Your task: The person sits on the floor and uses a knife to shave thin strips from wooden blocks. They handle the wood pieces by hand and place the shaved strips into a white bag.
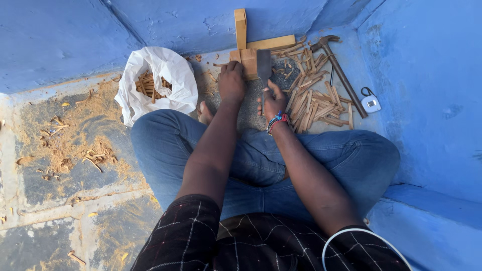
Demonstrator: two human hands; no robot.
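I see a white plastic bag (160, 80) of wood pieces lying open left of the wooden block (248, 61) — the small white device (371, 103) with a black loop sits far right of it, past the hammer (337, 70). My left hand (231, 81) covers the block's near end, fingers curled and pressed onto it. My right hand (273, 102) is wrapped tight around the handle of a flat blade (264, 66) — handle hidden, blade's long axis pointing away from me, just right of the block. Split sticks (314, 103) lie beyond.

White bag (165, 75) of wood scraps, hammer (337, 70), tape measure (371, 103), sawdust (75, 135)
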